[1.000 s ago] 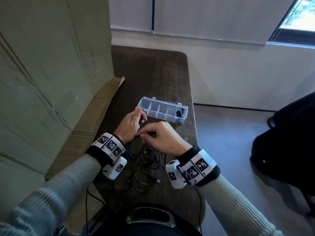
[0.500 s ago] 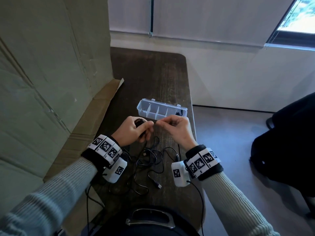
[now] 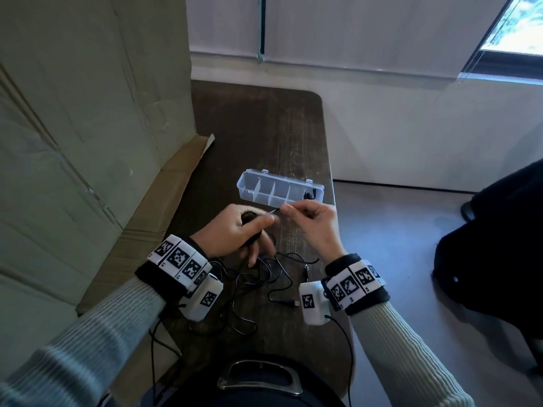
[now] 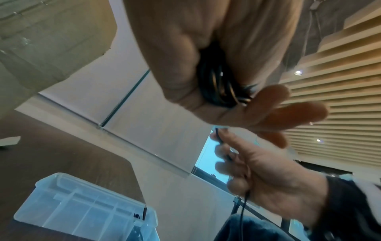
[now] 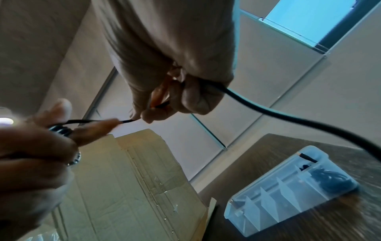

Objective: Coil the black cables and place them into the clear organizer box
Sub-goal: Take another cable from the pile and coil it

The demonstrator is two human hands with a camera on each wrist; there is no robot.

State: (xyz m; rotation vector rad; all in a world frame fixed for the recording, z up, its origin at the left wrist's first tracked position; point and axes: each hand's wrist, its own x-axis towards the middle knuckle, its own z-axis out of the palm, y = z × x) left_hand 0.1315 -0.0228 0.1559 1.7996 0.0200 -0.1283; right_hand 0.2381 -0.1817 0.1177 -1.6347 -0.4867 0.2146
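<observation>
My left hand [image 3: 235, 230] grips a small coil of black cable [image 4: 218, 84], with loops wound inside the palm. A taut strand [image 5: 98, 121] runs from the coil to my right hand [image 3: 308, 218], which pinches the cable between thumb and fingers; the rest trails down from it [image 5: 288, 117]. The clear organizer box [image 3: 279, 189] lies open just beyond both hands, with a coiled black cable [image 5: 329, 179] in its right-end compartment. More loose black cable [image 3: 264, 277] lies tangled on the table between my wrists.
A dark wooden table [image 3: 258, 127] holds everything; its right edge is close to the box. A large cardboard sheet [image 3: 88, 127] stands along the left, its flap on the table. A dark bag [image 3: 499, 245] sits on the floor to the right.
Both hands have risen toward the box. The left hand went from reaching flat to holding a coil, and the right hand has drawn a strand out to the right.
</observation>
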